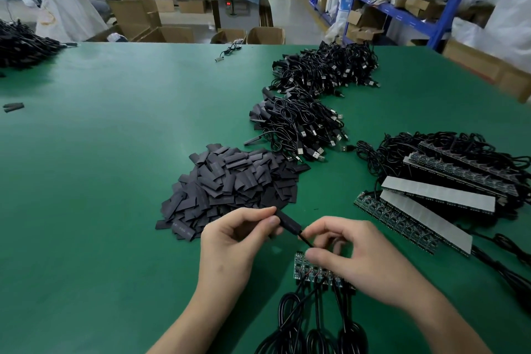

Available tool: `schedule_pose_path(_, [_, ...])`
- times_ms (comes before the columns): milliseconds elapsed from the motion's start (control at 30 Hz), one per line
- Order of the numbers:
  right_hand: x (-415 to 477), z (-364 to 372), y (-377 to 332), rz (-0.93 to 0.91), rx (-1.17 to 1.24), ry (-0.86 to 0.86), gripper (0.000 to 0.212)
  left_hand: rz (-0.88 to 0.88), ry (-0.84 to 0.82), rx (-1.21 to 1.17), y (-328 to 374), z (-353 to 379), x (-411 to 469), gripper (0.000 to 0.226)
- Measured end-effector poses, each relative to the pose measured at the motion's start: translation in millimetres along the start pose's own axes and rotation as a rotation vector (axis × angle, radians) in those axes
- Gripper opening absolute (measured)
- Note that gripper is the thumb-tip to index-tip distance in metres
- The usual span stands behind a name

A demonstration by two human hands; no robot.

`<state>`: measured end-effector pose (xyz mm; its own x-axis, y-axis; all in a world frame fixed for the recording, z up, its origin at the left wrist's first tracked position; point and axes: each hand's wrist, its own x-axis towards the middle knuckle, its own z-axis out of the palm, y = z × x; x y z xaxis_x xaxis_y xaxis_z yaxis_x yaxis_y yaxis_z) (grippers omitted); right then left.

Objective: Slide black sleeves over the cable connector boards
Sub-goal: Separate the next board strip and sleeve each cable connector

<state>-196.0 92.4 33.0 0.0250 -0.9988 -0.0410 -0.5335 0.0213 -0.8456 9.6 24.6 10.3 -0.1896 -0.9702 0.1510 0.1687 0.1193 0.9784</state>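
Left hand (238,236) pinches one black tubular sleeve (287,223) between thumb and forefinger, tilted above the green table mat (100,167). The right hand (353,253), fingers curled, nips the thin black cable (306,240) coming out of the sleeve's near end. Just under the right thumb lies one strip of small green connector boards (310,270) — three coiled black leads (352,338) trail nearer. One heap of loose flat black sleeves (230,184) sits just beyond the hands, and two piles of black USB cables (301,126) lie farther right.
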Motion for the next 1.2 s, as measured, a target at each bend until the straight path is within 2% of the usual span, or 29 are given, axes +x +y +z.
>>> schedule_pose_path(67, [-1.7, -8.6, 3.2, -0.028, -0.149, 0.023, 0.014, -0.014, 0.028, -0.043, 1.2, -1.5, 1.5, 0.017])
schedule_pose_path(133, [-1.9, -11.5, 4.2, -0.051, -0.221, 0.039, 0.004, -0.025, 0.05, -0.069, 1.4, -3.0, 2.9, 0.018])
schedule_pose_path(300, [2.9, -8.8, 0.5, -0.09, -0.175, 0.172, 0.014, -0.032, -0.011, -0.02, -2.1, -4.4, 5.3, 0.031])
schedule_pose_path(433, [35.4, -31.3, -20.8, -0.112, -0.216, 0.376, 0.014, 0.119, -0.192, 0.553, -9.6, -5.9, 3.3, 0.029])
schedule_pose_path(500, [70.6, -51.6, -41.8, -0.149, -0.352, 0.442, 0.012, 0.183, -0.337, 0.798, -8.2, -3.9, -0.5, 0.043])
schedule_pose_path(567, [112.4, -74.2, -64.5, -0.151, -0.469, 0.499, 0.014, 0.201, -0.446, 0.933, -8.2, -2.9, -3.4, 0.063])
schedule_pose_path(667, [161.8, -98.9, -91.6, -0.083, -0.63, 0.537, 0.029, 0.206, -0.489, 0.998, -7.0, -3.6, -4.8, 0.065])
schedule_pose_path(733, [171.5, -96.6, -95.1, -0.079, -0.612, 0.493, 0.037, 0.191, -0.51, 0.993, -4.3, -4.3, -3.5, 0.055])
schedule_pose_path(800, [153.6, -76.7, -87.3, -0.136, -0.545, 0.398, 0.029, 0.137, -0.524, 0.921, -2.1, -5.0, -2.2, 0.041])
schedule_pose_path(900, [100.4, -33.6, -59.3, -0.078, -0.388, 0.142, 0.015, -0.02, -0.488, 0.629, 2.4, -5.3, 0.1, 0.013])
schedule_pose_path(1000, [46.6, -10.9, -32.8, 0.039, -0.159, -0.085, 0.031, -0.122, -0.461, 0.413, 3.3, -6.6, 0.9, 0.013])
schedule_pose_path(1067, [20.0, -6.5, -20.9, 0.055, -0.043, -0.133, 0.038, -0.151, -0.435, 0.33, 4.0, -7.7, 2.1, 0.014])
schedule_pose_path(1200, [2.5, 2.7, -6.6, 0.087, 0.058, -0.074, 0.016, -0.212, -0.422, 0.215, 5.4, -7.3, 0.7, 0.013])
